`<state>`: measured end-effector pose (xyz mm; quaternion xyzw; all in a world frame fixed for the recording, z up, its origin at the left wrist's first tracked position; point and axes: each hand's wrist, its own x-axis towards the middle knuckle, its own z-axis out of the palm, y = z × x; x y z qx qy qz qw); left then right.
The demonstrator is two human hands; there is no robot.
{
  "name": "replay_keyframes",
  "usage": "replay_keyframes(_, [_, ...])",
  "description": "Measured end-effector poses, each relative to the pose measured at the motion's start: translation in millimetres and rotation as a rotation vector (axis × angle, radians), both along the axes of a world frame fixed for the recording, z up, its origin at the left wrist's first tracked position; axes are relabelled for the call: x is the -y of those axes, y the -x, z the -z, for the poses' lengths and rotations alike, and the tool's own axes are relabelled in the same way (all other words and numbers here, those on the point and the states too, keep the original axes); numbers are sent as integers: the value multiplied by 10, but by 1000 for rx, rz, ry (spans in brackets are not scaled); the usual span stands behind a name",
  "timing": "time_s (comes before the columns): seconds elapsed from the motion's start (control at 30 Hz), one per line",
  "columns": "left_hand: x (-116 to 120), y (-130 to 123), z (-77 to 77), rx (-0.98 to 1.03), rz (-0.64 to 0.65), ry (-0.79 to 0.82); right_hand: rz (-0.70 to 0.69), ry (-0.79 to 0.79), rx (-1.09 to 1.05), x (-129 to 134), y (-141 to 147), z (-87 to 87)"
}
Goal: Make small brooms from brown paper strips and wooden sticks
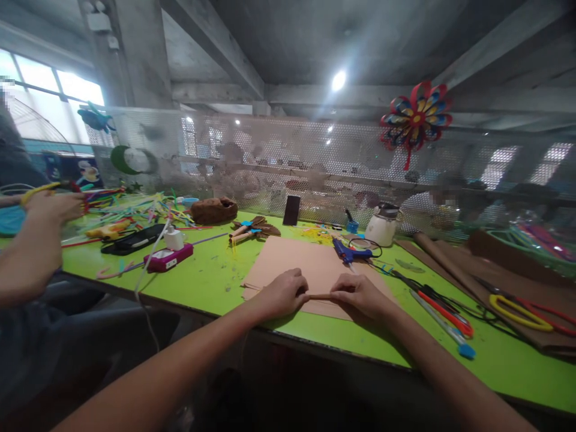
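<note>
Both hands meet a thin brown paper strip [320, 296] at the near edge of a stack of tan paper sheets [310, 258]. My left hand [284, 293] pinches the strip's left end, fingers curled. At the strip's right end, my right hand [360, 293] holds it between thumb and fingers. The strip looks narrow, perhaps rolled or folded; its ends are hidden by the fingers. A blue glue gun [353, 251] lies just beyond my right hand, on the far right part of the sheets.
Scissors with yellow and red handles [522, 312] and brown paper [454, 270] lie right. A red-handled tool [445, 312] is nearer. Left are a purple power strip [170, 258], a black case [134, 239] and another person's arm [33, 252]. A white jug [381, 228] stands behind.
</note>
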<state>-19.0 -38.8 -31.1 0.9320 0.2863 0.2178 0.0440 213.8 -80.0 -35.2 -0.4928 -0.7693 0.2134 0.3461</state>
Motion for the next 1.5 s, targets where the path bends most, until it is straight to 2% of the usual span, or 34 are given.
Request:
replay_keyframes(0.23, [4, -26, -31, -22, -20, 21, 18, 34, -27, -35, 33, 3])
replay_keyframes(0.43, [34, -35, -9, -54, -76, -56, 45, 6, 4, -46, 38, 1])
replay_keyframes(0.8, [91, -57, -18, -107, -142, -127, -23, 106, -3, -76, 23, 25])
replay_keyframes(1.1, [97, -57, -16, -64, -95, -90, -33, 114, -34, -52, 30, 76])
replay_keyframes(1.3, [82, -72, -13, -115, -36, -198, -38, 62, 15, -57, 23, 29])
replay_keyframes(1.5, [120, -142, -60, -163, -1, -198, -24, -25, 90, -30, 10, 36])
